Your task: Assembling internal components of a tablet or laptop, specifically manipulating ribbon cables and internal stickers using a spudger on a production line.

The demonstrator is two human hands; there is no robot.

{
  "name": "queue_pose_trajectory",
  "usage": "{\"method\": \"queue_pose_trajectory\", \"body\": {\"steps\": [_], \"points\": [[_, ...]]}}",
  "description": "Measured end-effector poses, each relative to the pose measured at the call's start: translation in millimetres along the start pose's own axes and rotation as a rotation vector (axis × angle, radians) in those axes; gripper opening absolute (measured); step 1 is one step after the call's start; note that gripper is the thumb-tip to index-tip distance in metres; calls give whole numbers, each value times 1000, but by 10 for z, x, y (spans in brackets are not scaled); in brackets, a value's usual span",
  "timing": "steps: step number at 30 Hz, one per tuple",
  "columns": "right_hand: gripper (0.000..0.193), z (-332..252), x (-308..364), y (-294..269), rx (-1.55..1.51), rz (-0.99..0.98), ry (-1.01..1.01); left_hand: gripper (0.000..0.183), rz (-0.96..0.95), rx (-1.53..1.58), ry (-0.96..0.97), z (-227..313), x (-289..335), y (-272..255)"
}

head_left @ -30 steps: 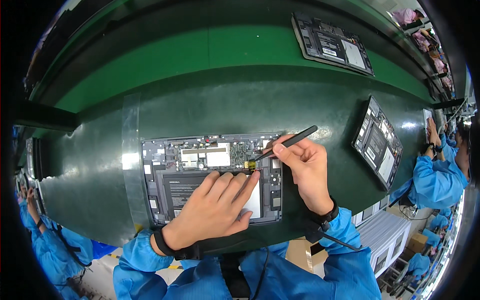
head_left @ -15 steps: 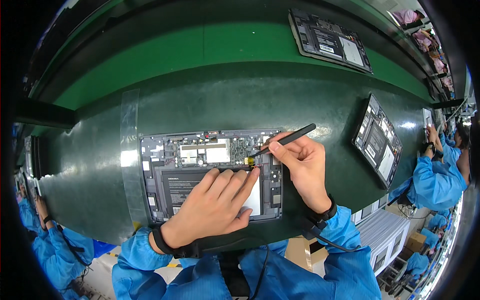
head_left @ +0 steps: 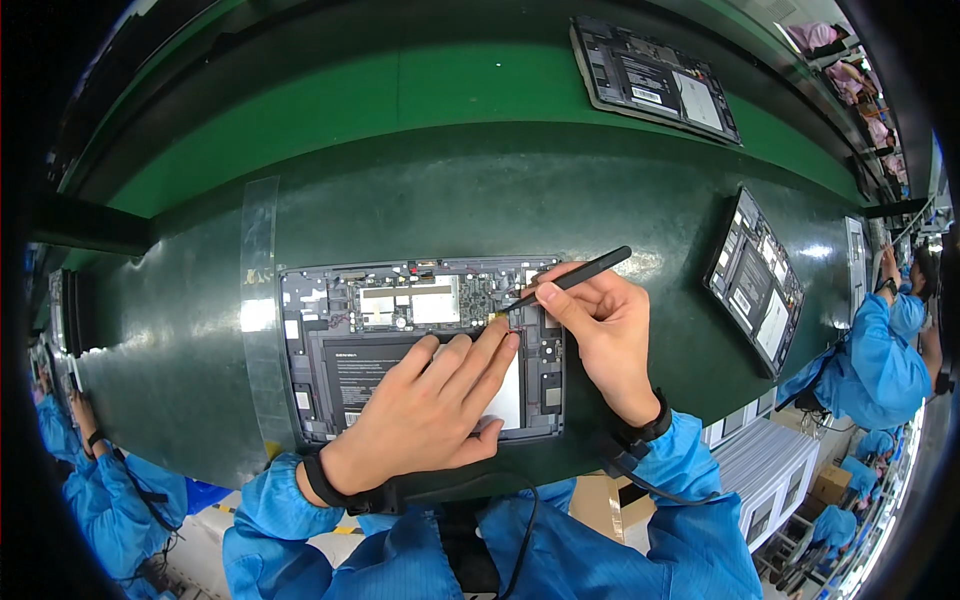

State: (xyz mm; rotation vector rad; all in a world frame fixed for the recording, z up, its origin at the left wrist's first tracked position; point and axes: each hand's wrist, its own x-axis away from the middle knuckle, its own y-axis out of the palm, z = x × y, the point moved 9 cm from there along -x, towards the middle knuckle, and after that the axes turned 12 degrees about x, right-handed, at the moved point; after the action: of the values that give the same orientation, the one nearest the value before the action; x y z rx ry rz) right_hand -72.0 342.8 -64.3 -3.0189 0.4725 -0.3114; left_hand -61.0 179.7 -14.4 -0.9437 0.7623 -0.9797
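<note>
An opened tablet-like device [head_left: 553,405] lies flat on the green bench in front of me, its circuit board [head_left: 480,297] and black battery [head_left: 352,372] exposed. Across the battery rests my left hand [head_left: 425,415], fingers stretched out. Its fingertips press down at the board's lower right edge, over a small yellow piece [head_left: 496,317] that is mostly covered. My right hand [head_left: 612,335] pinches black tweezers [head_left: 592,270] at a slant. Their tips point down to the board just beside the left fingertips; whether they touch it I cannot tell.
Another opened device [head_left: 755,285] lies angled to the right, and a third [head_left: 655,80] sits on the far green ledge. Clear tape [head_left: 260,225] runs down the bench at left. A stack of pale panels [head_left: 775,470] stands below right. Co-workers in blue [head_left: 870,350] flank both sides.
A finger of my left hand has moved up onto the yellow piece, covering most of it. My right hand and the tweezers have barely moved. The right-hand co-worker's arm has shifted.
</note>
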Motion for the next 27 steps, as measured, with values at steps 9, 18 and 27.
{"method": "queue_pose_trajectory", "body": {"steps": [9, 18, 27], "points": [[15, -82, 66, -171, -34, 70, -196, 71, 37, -1, 1, -15, -4, -39], [13, 19, 59, -65, 110, 14, -214, 66, 130, -12, 16, 5, 4, -97], [12, 100, 45, -33, 264, -88, -195, 63, 116, 2, 35, 8, -16, -122]]}}
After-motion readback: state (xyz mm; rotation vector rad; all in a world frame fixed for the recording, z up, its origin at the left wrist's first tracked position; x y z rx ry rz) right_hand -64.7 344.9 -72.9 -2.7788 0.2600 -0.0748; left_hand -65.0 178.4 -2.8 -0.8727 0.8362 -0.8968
